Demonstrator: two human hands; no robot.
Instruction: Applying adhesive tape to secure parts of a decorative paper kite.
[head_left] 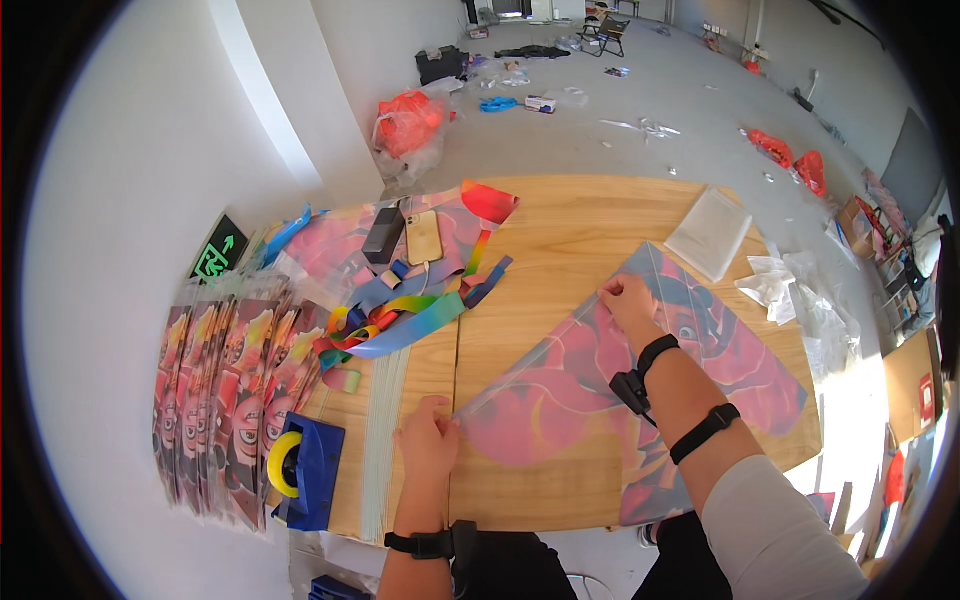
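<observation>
A printed kite (545,425) in pink and grey lies flat on the wooden table, with its tail part hanging toward the near edge. My left hand (428,438) is at its left corner, thumb and fingers closed on the tip. My right hand (630,303) rests on the sloping upper left edge near the peak, its fingers curled together in a pinch there. A pale line like a thin rod runs along that edge between my hands. What exactly sits between my right fingertips is hidden. Beside my left hand lies a bundle of thin white rods (385,440).
At left are a blue tape dispenser (318,470) with yellow tape and several packaged kites (240,400). Rainbow ribbons (410,328), a phone (424,238) and a black box (383,235) lie behind. A clear plastic sleeve (708,233) and crumpled plastic (775,290) are at far right.
</observation>
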